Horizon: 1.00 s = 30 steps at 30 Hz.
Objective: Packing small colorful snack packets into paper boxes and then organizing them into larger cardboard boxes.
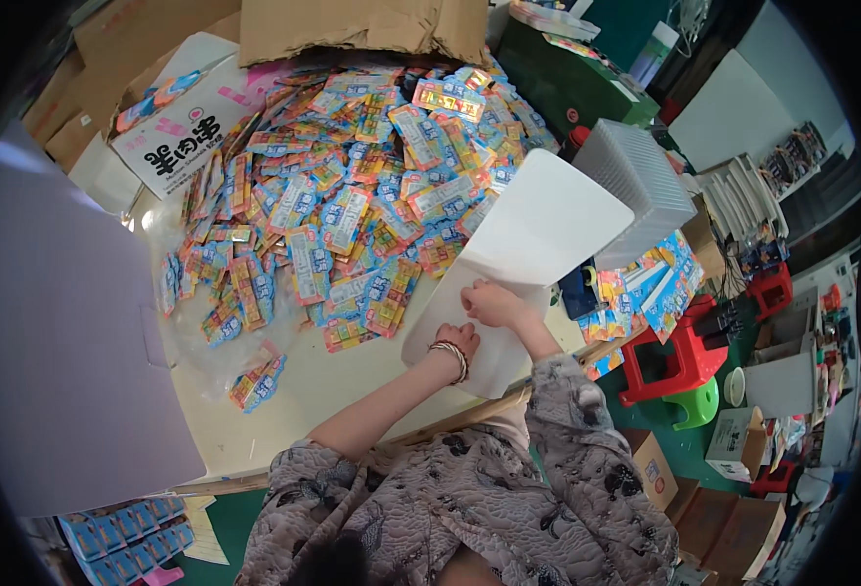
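Bench (294, 391) first: pale and wide, it carries everything I'm working over. Spread across its far half is a big heap of colourful sachets (352, 186), orange, blue and yellow, loose and overlapping, with a few strays near the front edge. Behind the heap stand a brown cardboard carton (362, 24) and a white printed box (191, 122). A large grey board (59, 342) leans at my left.

Nearer me, to the right of the heap, lies a white sheet (533, 244), curved and partly lifted, its far end rising toward a white ribbed basket (635, 186). Beyond the bench edge a red stool (679, 356) and a green one (699, 405) stand on the floor.

Judging from how things lie, I would say the work is early: the heap looks unsorted and the sheet is bare.

Both hands are at the sheet's near end. My left hand (458, 342), bracelet at the wrist, rests on the sheet with fingers curled; whether it pinches the edge I cannot tell. My right hand (494, 303) sits just above it, closed in a loose fist pressing on the sheet.
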Motion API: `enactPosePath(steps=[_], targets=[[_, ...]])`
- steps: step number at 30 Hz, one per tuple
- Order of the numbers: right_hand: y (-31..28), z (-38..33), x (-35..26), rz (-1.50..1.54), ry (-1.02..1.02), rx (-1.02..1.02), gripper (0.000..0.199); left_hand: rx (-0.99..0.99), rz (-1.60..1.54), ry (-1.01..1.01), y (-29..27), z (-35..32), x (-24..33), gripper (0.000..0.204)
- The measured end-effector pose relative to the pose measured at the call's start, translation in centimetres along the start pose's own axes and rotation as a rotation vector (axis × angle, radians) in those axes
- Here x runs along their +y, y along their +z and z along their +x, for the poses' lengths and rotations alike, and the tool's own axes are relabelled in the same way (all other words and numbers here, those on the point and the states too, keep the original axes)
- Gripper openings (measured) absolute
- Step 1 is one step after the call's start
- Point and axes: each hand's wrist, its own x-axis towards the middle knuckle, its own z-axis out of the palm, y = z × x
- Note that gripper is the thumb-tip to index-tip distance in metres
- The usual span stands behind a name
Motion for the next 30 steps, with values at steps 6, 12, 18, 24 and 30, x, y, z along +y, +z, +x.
enactPosePath(steps=[6,12,18,24,30], targets=[[-1.6,-9.7,-6.4,-0.116,0.382,0.970,0.038,0.036,-0.164,-0.002,1.3,-1.9,2.1,0.056],[2.3,-13.6,-1.9,0.607,0.772,0.733,0.043,-0.010,-0.182,-0.054,-0.5,-1.7,4.1,0.034],[-3.1,-15.9,-3.2,0.368,0.747,0.763,0.035,0.933,-0.700,0.457,-7.5,-8.9,1.3,0.019],[0.2,-11.8,0.4,0.307,0.615,0.769,0.027,1.253,-0.887,-0.093,-4.2,-3.5,-9.4,0.032],[-0.2,-7.9,1.2,0.231,0.619,0.980,0.032,0.820,-0.166,-0.088,-1.2,2.6,-12.4,0.076]])
